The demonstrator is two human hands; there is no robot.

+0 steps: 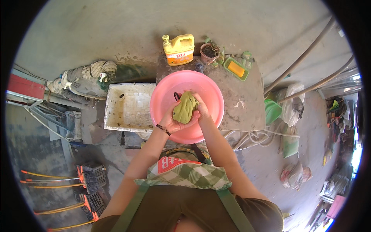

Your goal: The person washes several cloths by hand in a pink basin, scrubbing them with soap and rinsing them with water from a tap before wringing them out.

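Both hands are over a pink plastic basin [162, 87] with some water in it. Between them is a bunched, wet-looking olive-green cloth item [185, 108], with a small dark loop sticking out at its upper left. My left hand [168, 119] cups it from the left and below, a beaded bracelet on the wrist. My right hand [203, 107] presses against its right side, fingers curled underneath. Part of the basin's floor is hidden behind my hands.
A white trough sink [130, 105] adjoins the basin on the left. Behind stand a yellow detergent jug [179, 50], a potted plant [208, 52] and a green soap dish [245, 76] holding a yellow soap bar [236, 69]. Hoses [255, 139] lie at the right; brooms [82, 177] are at lower left.
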